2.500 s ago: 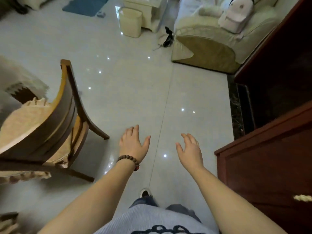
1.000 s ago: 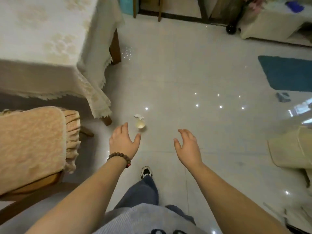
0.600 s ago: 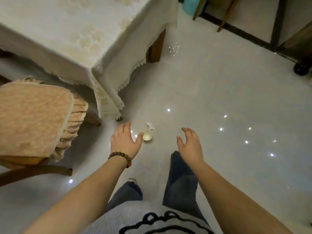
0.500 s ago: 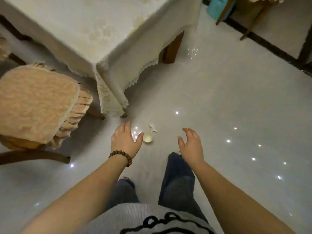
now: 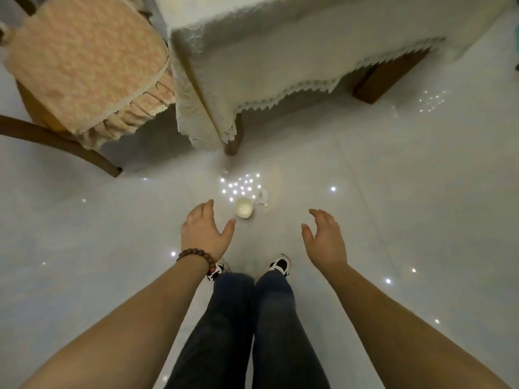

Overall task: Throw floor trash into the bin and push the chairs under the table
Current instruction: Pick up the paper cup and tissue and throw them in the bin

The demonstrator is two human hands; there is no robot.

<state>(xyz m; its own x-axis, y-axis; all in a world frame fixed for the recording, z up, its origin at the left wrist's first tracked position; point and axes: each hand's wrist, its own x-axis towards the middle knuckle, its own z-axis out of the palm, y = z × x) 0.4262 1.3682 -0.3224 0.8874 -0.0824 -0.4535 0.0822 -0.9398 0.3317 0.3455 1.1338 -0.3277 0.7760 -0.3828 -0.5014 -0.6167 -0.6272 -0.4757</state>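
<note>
A small pale cup [image 5: 243, 207] lies on the glossy floor just ahead of my feet, with a scrap of white paper [image 5: 263, 197] beside it on the right. My left hand [image 5: 204, 231], with a bead bracelet at the wrist, hovers open just left of the cup, fingers spread. My right hand [image 5: 325, 239] is open too, further right and apart from the trash. A chair with a peach cushion [image 5: 84, 60] stands pulled out at the upper left, next to the table [image 5: 280, 51] draped in a cream lace cloth. No bin is in view.
A table leg [image 5: 233, 141] stands on the floor just beyond the trash, and another leg [image 5: 387, 77] shows at the upper right. The chair's wooden leg [image 5: 70, 150] angles across the floor at left. My two shoes [image 5: 278, 265] are right behind the cup.
I have turned from the sofa side toward the table and stepped up to the cup and paper scrap. Both hands stay open and empty, now lower and nearer the trash.
</note>
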